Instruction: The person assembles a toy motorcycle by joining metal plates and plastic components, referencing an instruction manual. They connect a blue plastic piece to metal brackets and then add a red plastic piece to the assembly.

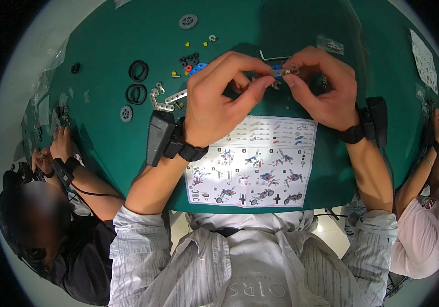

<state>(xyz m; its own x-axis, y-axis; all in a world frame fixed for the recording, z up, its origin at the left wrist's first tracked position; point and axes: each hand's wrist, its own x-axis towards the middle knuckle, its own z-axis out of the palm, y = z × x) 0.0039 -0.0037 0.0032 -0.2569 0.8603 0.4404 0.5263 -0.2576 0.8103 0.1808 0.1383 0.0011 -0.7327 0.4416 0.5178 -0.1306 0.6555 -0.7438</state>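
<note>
Far left of the grip, we see a co-worker's hands [55, 148] at the edge of the green table [301, 25], busy with small parts we can't make out. Nearer, still left of the grip: two black tyres [137, 82], one above the other, and a grey gear [126, 113] just below them. Loose metal strips [170, 101] lie between the tyres and our left hand. A grey wheel [188, 21] sits up and left of the grip, with a cluster of small black, red and blue bits [190, 61] just left of the knuckles.

Left hand [219, 97]: fingers curled, thumb and forefinger pinched tight on the left end of the small metal strip [282, 72]. There is a black wrist unit [160, 135] on that forearm.

The strip is held level above the table between both hands, with something blue [276, 66] just behind it. We can't tell if the two are joined.

Right hand [327, 92]: thumb and forefinger closed on the strip's right end, with the other fingers arched over it. There is a black wrist unit [377, 116] here too.

An Allen key [272, 55] lies just above the grip. The instruction sheet [260, 169] lies flat directly below the grip, partly under both wrists. A small clear bag [330, 45] is up and right of the grip. Far right, another co-worker's hands [438, 130] are raised together at the table edge.
</note>
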